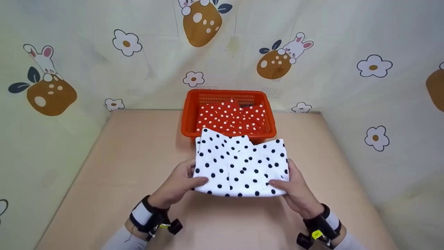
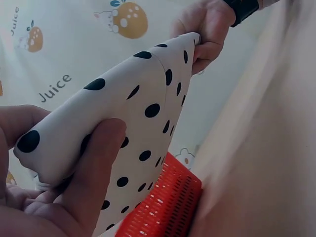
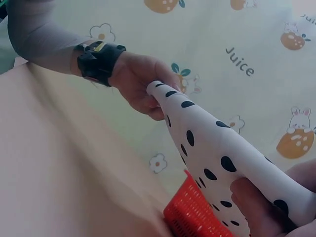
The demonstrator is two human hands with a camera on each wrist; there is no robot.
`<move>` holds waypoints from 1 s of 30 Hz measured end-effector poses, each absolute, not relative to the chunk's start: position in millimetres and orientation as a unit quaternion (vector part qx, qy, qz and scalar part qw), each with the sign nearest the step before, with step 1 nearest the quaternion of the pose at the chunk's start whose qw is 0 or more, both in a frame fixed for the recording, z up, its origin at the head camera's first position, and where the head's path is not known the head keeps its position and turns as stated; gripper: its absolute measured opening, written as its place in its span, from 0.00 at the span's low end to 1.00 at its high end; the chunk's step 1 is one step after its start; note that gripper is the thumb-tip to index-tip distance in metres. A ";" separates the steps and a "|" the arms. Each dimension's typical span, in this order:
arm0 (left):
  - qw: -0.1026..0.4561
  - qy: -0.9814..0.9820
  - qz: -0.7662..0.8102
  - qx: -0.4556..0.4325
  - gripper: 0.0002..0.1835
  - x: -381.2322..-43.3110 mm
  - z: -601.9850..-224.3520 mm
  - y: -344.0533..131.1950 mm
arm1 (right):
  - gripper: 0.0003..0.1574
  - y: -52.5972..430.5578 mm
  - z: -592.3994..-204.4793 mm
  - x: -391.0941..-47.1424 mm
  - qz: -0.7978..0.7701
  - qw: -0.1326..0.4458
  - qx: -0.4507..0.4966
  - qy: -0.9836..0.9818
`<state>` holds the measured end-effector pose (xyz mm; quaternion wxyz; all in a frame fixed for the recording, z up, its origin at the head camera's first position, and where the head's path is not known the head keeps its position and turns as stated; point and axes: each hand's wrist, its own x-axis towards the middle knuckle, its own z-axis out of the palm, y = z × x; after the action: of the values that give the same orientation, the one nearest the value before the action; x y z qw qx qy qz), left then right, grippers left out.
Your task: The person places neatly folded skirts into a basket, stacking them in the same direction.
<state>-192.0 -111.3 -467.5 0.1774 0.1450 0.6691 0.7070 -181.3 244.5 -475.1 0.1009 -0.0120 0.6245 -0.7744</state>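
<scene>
Both hands hold up a folded white cloth with black polka dots (image 1: 239, 166), its near edge a smooth fold and its far edge uneven. On its left side the left hand (image 1: 182, 182) pinches it, thumb on top and fingers underneath. The right hand (image 1: 296, 187) grips the opposite side the same way. In the left wrist view, the left thumb (image 2: 101, 163) presses against the dotted fabric. Beyond the cloth, a red cloth with white dots (image 1: 225, 116) lies in an orange-red plastic basket (image 1: 189, 114), whose front rim the white cloth partly covers.
The basket stands at the back of a pale tan table (image 1: 138, 149), against a hanging cream curtain (image 1: 152, 52) printed with rabbits, fruit and flowers. More of this sheet encloses the left and right sides. Each wrist wears a black strap with a small camera.
</scene>
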 end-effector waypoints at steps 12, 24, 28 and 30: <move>0.147 0.661 0.717 0.166 0.34 -203.6 -430.5 -113.8 | 0.57 246.2 -428.9 -198.2 -0.767 0.068 -0.071 0.634; 0.120 0.652 0.735 0.141 0.29 -262.9 -418.5 -110.7 | 0.49 239.7 -429.8 -278.2 -0.794 0.049 -0.050 0.604; 0.116 0.636 0.751 0.135 0.29 -289.2 -426.8 -110.2 | 0.45 238.3 -433.4 -296.5 -0.799 0.044 -0.033 0.599; 0.115 0.630 0.758 0.125 0.30 -302.1 -432.4 -110.2 | 0.42 237.6 -436.6 -304.7 -0.799 0.032 -0.028 0.600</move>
<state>-302.1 -110.2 -432.4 0.1151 0.1252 0.6295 0.7581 -304.7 237.6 -436.6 0.0320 -0.0277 0.6003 -0.7986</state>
